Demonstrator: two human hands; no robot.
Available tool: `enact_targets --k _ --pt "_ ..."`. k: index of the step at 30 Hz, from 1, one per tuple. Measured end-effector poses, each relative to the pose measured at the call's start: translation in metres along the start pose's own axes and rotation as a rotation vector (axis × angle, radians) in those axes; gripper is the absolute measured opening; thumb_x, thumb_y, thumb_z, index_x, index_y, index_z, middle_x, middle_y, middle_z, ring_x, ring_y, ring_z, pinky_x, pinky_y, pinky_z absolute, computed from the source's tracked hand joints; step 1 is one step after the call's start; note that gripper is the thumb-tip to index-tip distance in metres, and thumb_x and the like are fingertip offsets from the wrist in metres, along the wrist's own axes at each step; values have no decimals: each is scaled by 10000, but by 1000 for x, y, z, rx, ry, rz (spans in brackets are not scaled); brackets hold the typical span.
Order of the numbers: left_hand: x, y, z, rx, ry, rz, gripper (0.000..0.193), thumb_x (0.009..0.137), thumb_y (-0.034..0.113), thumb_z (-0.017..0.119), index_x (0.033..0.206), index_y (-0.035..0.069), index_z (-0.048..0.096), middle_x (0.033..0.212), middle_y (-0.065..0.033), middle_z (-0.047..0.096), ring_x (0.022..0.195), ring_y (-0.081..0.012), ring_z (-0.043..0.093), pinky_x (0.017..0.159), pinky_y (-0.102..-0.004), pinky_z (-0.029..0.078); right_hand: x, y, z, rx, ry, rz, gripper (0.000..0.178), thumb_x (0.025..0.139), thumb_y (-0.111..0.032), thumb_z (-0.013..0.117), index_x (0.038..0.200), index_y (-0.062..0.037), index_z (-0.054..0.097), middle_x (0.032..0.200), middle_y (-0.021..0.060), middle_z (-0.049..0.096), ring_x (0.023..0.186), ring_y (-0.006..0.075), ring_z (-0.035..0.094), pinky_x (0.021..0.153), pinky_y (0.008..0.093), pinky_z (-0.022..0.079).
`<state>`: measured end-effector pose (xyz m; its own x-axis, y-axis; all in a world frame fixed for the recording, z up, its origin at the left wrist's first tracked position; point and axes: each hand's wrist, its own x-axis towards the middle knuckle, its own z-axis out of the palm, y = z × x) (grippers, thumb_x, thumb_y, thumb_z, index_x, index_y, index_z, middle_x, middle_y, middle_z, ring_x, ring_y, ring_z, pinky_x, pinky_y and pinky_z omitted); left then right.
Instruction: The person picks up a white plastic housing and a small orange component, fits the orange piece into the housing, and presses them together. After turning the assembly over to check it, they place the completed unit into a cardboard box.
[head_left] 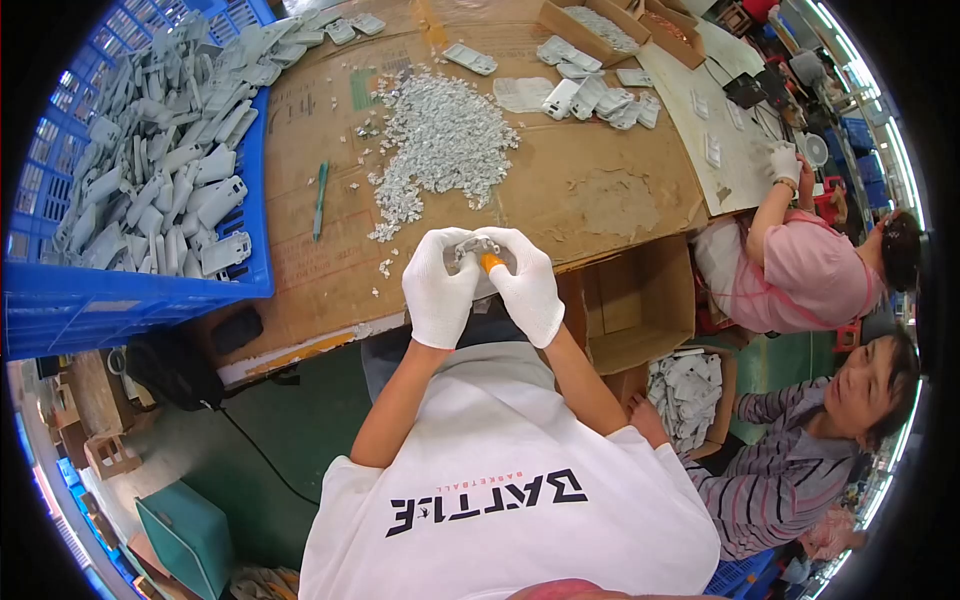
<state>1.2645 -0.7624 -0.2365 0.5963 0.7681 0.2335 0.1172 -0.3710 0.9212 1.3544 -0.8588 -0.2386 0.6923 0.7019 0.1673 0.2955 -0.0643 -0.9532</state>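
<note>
My left hand [440,288] and my right hand [525,288], both in white knit gloves, meet at the table's front edge. Their fingers curl around a small pale grey casing [478,245], largely hidden by the gloves. An orange piece [491,262] shows beside my right thumb; whether it belongs to the casing or is a separate tool, I cannot tell. Just beyond my hands spreads a big pile of small silvery-white parts [445,135]. A green pen [320,200] lies left of the pile. At the left, pale grey casings [165,190] fill a blue plastic crate [140,290].
Cardboard [560,180] covers the table. More casings [600,100] lie at the far right, near cardboard trays [595,32] of small parts. An open carton [640,310] stands right of me. A co-worker in pink [810,260] and another in stripes [770,490] are on the right.
</note>
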Motion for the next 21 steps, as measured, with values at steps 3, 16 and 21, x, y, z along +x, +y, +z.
enact_targets --k 3,16,21 --pt "-1 3 -1 -18 1 -11 148 825 19 684 972 24 666 901 -70 696 804 -152 654 760 -288 515 -1 0 1 150 -9 102 350 798 82 536 1126 7 630 994 107 656 912 181 653 840 304 521" --pt "-7 12 -5 -28 22 62 160 811 -43 681 957 14 648 916 -80 686 814 -166 667 740 -281 527 -3 -9 5 160 34 145 190 809 91 583 974 1 603 894 52 630 820 90 590 739 255 500" --pt "-13 24 -9 -27 35 52 174 802 -64 683 948 21 640 907 -74 683 790 -159 669 690 -261 526 -6 -15 3 210 18 160 177 801 105 584 944 1 593 884 45 620 804 72 582 708 246 498"
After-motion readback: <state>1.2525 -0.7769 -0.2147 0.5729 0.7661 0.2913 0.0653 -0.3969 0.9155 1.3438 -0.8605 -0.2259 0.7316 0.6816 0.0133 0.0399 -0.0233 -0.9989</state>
